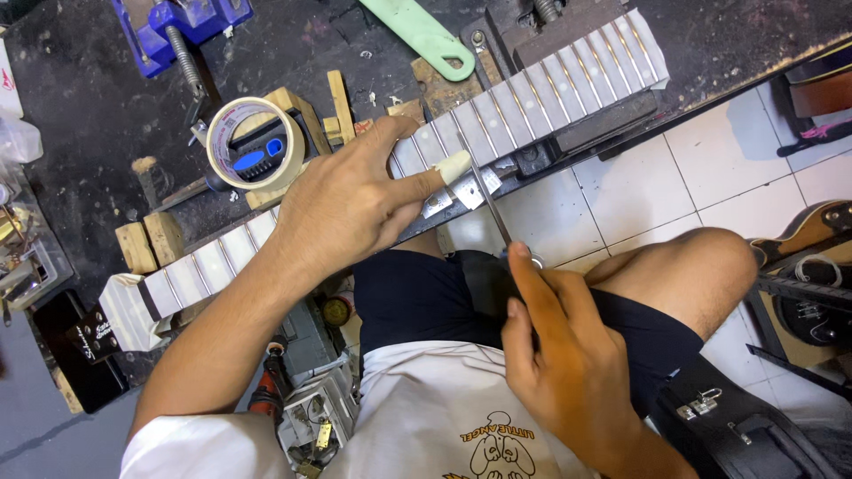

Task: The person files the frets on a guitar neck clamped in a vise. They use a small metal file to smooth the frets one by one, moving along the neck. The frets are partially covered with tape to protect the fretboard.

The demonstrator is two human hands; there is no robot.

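A guitar neck [532,98] covered in white masking tape lies diagonally along the workbench edge, with metal frets showing between the tape strips. My left hand [355,200] presses flat on the neck's middle; its index finger has a taped tip next to a fret. My right hand [555,346] grips the handle of a thin metal file [486,191], whose blade reaches up across a fret beside that fingertip.
A roll of masking tape [256,144] stands on the dark bench [98,115], by wooden blocks [146,244]. A blue vise [173,27] and a green-handled tool [422,35] lie at the back. Guitars [803,266] and a black case [737,426] sit on the tiled floor at right.
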